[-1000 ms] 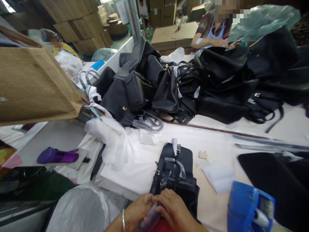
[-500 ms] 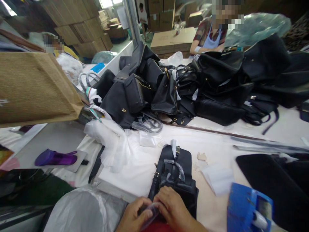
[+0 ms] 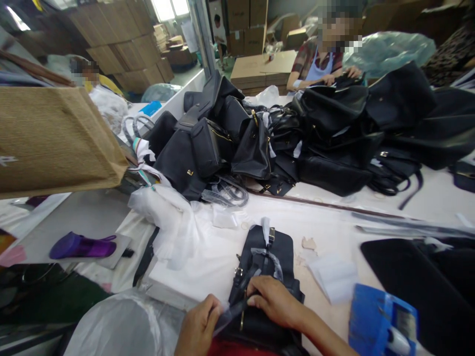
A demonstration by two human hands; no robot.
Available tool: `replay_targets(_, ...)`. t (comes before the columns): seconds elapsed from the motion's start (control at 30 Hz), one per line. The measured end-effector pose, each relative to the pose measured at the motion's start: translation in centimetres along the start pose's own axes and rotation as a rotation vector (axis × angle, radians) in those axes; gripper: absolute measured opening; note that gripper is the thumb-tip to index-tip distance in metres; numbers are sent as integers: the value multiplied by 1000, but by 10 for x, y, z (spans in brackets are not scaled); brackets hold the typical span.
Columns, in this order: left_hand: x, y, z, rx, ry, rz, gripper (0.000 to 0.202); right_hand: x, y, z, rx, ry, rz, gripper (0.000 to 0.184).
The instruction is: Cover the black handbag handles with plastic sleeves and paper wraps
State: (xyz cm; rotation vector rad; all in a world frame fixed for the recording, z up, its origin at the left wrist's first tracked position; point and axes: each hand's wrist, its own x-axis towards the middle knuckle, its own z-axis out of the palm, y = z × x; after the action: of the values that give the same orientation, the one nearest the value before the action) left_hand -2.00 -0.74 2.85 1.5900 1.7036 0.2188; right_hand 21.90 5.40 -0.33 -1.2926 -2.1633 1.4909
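A black backpack (image 3: 276, 244) lies on the white table in front of me, with a metal buckle and clear plastic wrapped round its top handle (image 3: 276, 264). Over its lower left side stretches a strip of clear plastic film (image 3: 234, 312), dark underneath, perhaps from a strap. My left hand (image 3: 200, 321) is closed in a pinch on the near end of this film. Closed on the far end, my right hand (image 3: 272, 299) rests above the bag's front. A zip with a gold pull (image 3: 243, 316) shows between the hands.
Black bags (image 3: 215, 143) are heaped across the back. A blue tape dispenser (image 3: 371, 316) and white sheets (image 3: 334, 272) lie to the right. White foam wrap (image 3: 172, 222), a purple case (image 3: 83, 245) and a tan bag (image 3: 55, 143) are left. A co-worker (image 3: 319, 64) handles bags opposite.
My hands have moved apart, drawing the plastic strip out between them. The right hand has shifted up and right over the bag. The co-worker's hands now show on a black bag.
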Motion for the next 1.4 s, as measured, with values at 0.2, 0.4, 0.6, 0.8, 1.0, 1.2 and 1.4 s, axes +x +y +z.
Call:
replay_targets(0.2,10,11,8,173,73,54,30,4,-10,9,45,92,36,5)
replay_targets(0.4,31,15,43,323,141,199,24,1,-10,19,41,147,32,7)
replay_targets(0.6,41,10,46,389,168,250,24,-6,18,-2,-77,142,5,12)
replay_targets(0.8,43,14,45,412,162,183,24,-1,28,10,-224,104,-62,12)
replay_targets(1.0,45,17,51,377,70,143,25,-4,31,-11,-111,151,-96,15)
replay_targets(1.2,49,24,44,377,78,148,26,23,54,-35,-312,219,-79,32)
replay_targets(1.4,55,29,39,462,75,173,26,41,65,-38,-290,98,-142,16)
